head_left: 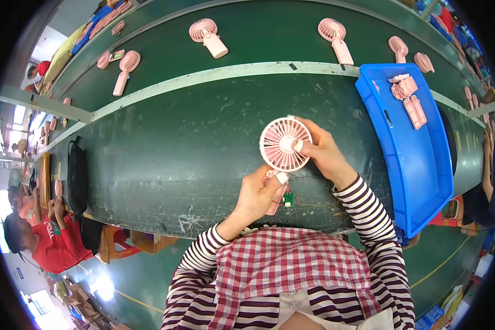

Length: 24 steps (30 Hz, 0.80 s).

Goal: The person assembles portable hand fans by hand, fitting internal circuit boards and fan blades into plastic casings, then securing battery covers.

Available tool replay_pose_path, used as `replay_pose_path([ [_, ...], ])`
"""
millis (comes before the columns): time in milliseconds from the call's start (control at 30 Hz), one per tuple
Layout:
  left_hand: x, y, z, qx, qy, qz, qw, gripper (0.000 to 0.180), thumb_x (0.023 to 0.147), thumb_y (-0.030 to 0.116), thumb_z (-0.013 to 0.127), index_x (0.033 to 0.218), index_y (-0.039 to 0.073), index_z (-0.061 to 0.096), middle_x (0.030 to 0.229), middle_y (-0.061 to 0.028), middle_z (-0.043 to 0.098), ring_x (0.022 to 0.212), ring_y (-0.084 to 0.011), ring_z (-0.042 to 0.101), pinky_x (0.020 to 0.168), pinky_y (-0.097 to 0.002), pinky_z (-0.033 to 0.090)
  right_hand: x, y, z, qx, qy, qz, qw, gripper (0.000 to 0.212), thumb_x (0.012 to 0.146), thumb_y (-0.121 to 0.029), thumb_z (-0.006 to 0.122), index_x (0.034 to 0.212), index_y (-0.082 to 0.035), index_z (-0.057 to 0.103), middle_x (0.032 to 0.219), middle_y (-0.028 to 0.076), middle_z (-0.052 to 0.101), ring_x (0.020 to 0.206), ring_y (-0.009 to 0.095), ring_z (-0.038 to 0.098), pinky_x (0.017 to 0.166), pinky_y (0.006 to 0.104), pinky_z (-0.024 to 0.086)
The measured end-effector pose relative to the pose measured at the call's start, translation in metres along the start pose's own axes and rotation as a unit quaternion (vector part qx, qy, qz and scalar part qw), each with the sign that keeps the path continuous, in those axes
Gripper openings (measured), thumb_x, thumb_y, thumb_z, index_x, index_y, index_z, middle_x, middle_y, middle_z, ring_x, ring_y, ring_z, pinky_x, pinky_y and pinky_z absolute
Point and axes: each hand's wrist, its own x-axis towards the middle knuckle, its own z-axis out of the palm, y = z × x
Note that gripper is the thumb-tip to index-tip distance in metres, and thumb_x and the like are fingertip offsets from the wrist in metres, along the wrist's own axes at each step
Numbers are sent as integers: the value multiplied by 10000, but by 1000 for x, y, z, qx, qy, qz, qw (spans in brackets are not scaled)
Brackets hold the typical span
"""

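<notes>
Over the near middle of the green workbench (165, 159), I hold a pink handheld fan (283, 135) with both hands. My left hand (254, 192) is closed round the handle below the round slatted head, thumb on top. My right hand (323, 149) grips the right rim of the head, its thumb pressed near the centre. White coverings sit on the thumb tips. A small green circuit board (288, 199) shows beside the handle, just right of my left hand. Part of the handle is hidden by my left fingers.
A blue tray (396, 165) on the right holds several pink casing parts (414, 111). Beyond a pale rail (203, 78), more pink fans (209, 38) lie on a green surface. A black bag (78, 176) lies at the left, near a person in red (60, 242).
</notes>
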Motion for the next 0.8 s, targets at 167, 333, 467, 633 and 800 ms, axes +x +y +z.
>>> replay_pose_path([
  [167,11,9,-20,-166,79,-23,983,168,895,150,502,922,-8,555,729,-74,605,620,-125,586,547,-243,490,-18,21,-1,-388,112,-286,869,391,719,-65,619,1078,36,503,1065,155,550,945,260,552,835,339,439],
  [333,18,9,-28,-222,88,-56,969,182,895,164,507,910,-8,564,762,-64,609,633,-114,575,544,-230,479,-35,34,33,-517,53,-446,729,310,601,-57,677,877,6,552,1009,169,557,887,312,560,788,438,445],
  [467,14,3,-16,-243,139,-79,957,166,893,118,478,943,-18,560,818,-69,599,654,-109,578,547,-234,489,-15,28,49,-504,50,-474,720,300,595,-50,667,867,-1,550,1007,151,559,875,298,558,785,454,435],
  [633,10,-1,-9,-255,75,-150,952,195,890,50,397,1012,-46,515,825,-105,594,645,-160,613,523,-274,535,-11,22,44,-534,42,-470,702,290,557,-50,646,833,-14,562,959,111,563,877,265,551,817,431,405],
  [800,7,3,-9,-281,60,-169,943,198,914,99,404,992,-47,513,803,-109,594,616,-172,612,500,-291,540,-19,15,46,-557,33,-459,691,240,556,-55,668,772,-25,567,831,76,574,796,241,568,810,428,421],
])
